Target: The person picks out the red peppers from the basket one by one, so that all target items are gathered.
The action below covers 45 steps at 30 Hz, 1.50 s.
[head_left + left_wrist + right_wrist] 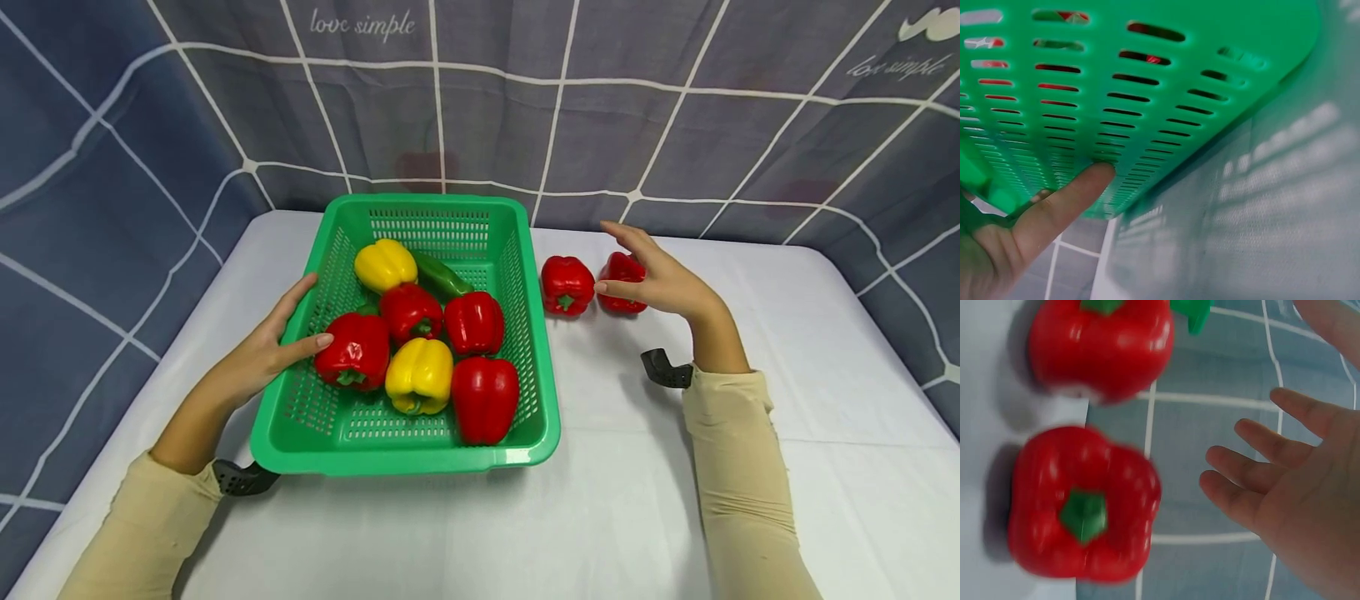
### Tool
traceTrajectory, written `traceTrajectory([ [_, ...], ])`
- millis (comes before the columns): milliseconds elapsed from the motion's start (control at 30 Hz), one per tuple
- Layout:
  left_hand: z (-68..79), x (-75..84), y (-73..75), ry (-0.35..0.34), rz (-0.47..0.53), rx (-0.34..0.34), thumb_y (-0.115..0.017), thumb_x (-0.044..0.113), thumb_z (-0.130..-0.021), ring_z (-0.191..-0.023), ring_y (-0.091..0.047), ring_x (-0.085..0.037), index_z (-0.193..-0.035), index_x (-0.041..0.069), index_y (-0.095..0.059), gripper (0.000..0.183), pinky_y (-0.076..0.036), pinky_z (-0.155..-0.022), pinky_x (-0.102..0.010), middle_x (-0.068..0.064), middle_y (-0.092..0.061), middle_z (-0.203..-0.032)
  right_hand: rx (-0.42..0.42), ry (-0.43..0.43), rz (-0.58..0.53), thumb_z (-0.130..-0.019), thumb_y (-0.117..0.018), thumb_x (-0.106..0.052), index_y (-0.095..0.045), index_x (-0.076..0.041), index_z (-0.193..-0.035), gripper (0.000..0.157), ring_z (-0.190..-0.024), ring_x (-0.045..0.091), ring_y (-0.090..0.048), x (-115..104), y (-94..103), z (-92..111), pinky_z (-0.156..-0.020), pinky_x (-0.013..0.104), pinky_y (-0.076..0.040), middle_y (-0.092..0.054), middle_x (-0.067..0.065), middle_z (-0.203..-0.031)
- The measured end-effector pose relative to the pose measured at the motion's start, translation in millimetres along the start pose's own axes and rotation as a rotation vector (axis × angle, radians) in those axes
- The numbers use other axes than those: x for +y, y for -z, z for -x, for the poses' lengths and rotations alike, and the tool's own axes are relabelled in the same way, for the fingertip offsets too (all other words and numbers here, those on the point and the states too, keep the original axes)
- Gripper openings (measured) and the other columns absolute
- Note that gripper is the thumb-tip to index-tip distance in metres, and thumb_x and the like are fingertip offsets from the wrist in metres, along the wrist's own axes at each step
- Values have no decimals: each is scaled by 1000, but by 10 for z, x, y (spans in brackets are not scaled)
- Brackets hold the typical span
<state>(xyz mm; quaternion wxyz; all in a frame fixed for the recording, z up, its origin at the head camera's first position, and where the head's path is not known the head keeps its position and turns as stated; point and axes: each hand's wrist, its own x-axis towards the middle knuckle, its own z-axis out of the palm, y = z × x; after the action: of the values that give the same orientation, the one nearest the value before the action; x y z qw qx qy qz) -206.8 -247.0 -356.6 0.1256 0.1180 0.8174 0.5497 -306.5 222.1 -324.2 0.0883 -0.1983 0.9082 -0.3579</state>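
A green plastic basket (408, 462) holds red and yellow bell peppers and a long green pepper (441, 277). My left hand (258, 354) grips its left rim, with the thumb over the edge near a red bell pepper (352, 350) and the fingers along the outer wall. In the left wrist view, a finger of that hand (1054, 215) touches the slotted wall. Above the table to the right, my right hand (663, 279) has its fingers spread, holding nothing. Below and beside it are two red bell peppers, one (566, 287) nearer the basket and another (621, 283) partly hidden by the hand.
The basket stands on a white-covered table (600, 500). Behind and at the sides hangs a grey-blue cloth (495, 125) with white grid lines. Dark wrist mounts (243, 477) sit below both hands. Among the contents are two yellow bell peppers (420, 375).
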Motion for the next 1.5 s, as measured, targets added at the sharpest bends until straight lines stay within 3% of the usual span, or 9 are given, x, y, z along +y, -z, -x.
traceTrajectory([
  [200,-3,-3,12,9,-6,-3,-53,18,-91,-139,6,-33,-147,31,3,81,-6,-103,-67,-2,11,-154,31,166,44,-79,-69,-19,-26,-17,-144,78,-127,28,-30,-183,-181,-56,-103,56,-27,-26,8,-146],
  [367,-9,-5,23,9,-4,-1,-54,19,-90,-139,5,-33,-147,31,3,81,-6,-104,-66,-3,11,-154,51,261,31,-79,-70,-18,-28,-19,-144,78,-130,24,-30,-376,-320,-80,-104,50,-30,-27,4,-147],
  [633,-6,-15,24,10,10,-2,-54,19,-90,-139,6,-32,-147,29,3,81,-6,-105,-65,-3,11,-154,-16,367,49,-76,-73,-21,-28,-14,-144,82,-135,20,-23,-638,-553,-123,-104,52,-32,-26,5,-147],
  [867,-9,-19,25,15,13,-6,-54,20,-90,-139,3,-32,-147,30,3,81,-10,-105,-64,-3,10,-154,-61,392,121,-76,-73,-30,-26,-17,-144,84,-136,21,-21,-821,-751,-179,-102,46,-37,-22,5,-149],
  [1167,-25,-14,22,30,12,-8,-55,23,-90,-138,-3,-32,-147,31,3,81,-13,-107,-61,-5,7,-154,-133,393,157,-76,-74,-31,-26,-18,-144,85,-137,24,-19,-968,-949,-239,-100,45,-40,-17,7,-150],
  [1500,-13,-17,34,35,26,-15,-54,23,-90,-137,-6,-32,-146,33,3,81,-18,-106,-59,-4,7,-154,-134,379,347,-72,-77,-33,-29,-14,-143,88,-134,29,-26,-1010,-1041,-252,-102,48,-36,-22,11,-149],
])
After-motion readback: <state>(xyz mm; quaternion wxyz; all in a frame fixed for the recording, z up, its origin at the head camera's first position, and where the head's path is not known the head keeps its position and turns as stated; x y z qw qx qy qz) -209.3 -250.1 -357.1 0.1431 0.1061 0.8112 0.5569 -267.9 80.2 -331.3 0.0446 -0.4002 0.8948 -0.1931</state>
